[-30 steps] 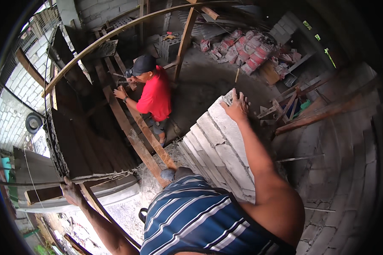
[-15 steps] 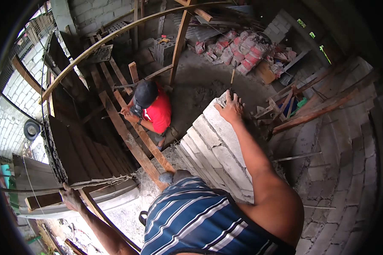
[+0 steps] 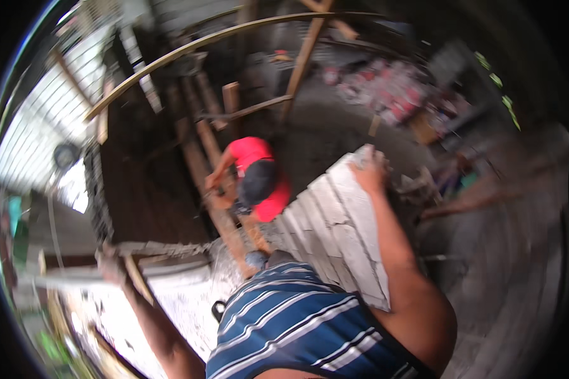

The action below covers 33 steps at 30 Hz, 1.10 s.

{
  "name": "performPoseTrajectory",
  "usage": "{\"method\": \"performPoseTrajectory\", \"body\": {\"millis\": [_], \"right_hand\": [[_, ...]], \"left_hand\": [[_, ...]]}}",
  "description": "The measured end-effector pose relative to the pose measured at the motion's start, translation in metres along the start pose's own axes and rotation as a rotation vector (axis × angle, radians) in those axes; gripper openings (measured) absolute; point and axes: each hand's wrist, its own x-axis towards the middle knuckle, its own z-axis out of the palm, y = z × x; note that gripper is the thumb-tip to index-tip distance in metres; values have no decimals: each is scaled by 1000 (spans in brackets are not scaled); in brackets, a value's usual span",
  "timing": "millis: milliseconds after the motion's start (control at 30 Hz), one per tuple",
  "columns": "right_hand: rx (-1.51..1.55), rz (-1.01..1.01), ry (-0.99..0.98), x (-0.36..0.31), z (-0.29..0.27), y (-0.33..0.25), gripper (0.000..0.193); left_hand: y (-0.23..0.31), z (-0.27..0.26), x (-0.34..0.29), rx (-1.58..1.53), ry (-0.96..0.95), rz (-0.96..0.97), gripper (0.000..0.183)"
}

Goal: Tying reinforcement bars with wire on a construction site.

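My right arm reaches forward, and my right hand (image 3: 370, 172) rests on the far top end of a grey concrete-block wall (image 3: 342, 215), its fingers bent over the edge. The fingers look apart, though somewhat blurred. On the left side, my left hand (image 3: 111, 264) touches the edge of a dark sheet panel (image 3: 155, 196), near a wooden strip (image 3: 139, 281). Motion smears its fingers, so their grip is unclear. Two long planks (image 3: 208, 202) run away from near my feet, left of the wall.
A person in a red shirt and dark cap (image 3: 259, 180) bends over the planks ahead. A curved wooden beam (image 3: 215, 41) crosses overhead, joined to an upright post (image 3: 305, 60). Red and white sacks (image 3: 392, 91) lie piled far right. Bright rubble ground (image 3: 183, 306) shows below left.
The view has shifted, so the scene sits further right and is blurred. The person in red has turned and moved nearer to the block wall. My hands keep their places.
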Motion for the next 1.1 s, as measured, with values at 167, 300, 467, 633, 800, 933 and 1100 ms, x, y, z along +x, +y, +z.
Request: {"method": "performPoseTrajectory", "body": {"millis": [167, 300, 467, 633, 800, 933, 1100], "right_hand": [[-145, 94, -55, -12, -13, 35, 83], [-120, 79, -47, -8, 5, 33, 85], [-76, 64, -36, -3, 16, 36, 85], [-78, 60, -37, -3, 19, 38, 86], [-124, 68, -51, -3, 18, 37, 86], [-113, 55, -37, -3, 20, 38, 86], [-117, 41, -24, -2, 25, 45, 86]], "left_hand": [[180, 63, -15, 712, -215, -291, 40], [193, 46, -12, 706, -206, -301, 49], [197, 37, -9, 643, -211, -320, 43], [190, 38, -8, 627, -223, -300, 42], [188, 41, -7, 657, -217, -279, 41], [186, 41, -8, 661, -215, -268, 42], [191, 42, -9, 667, -218, -273, 42]]}}
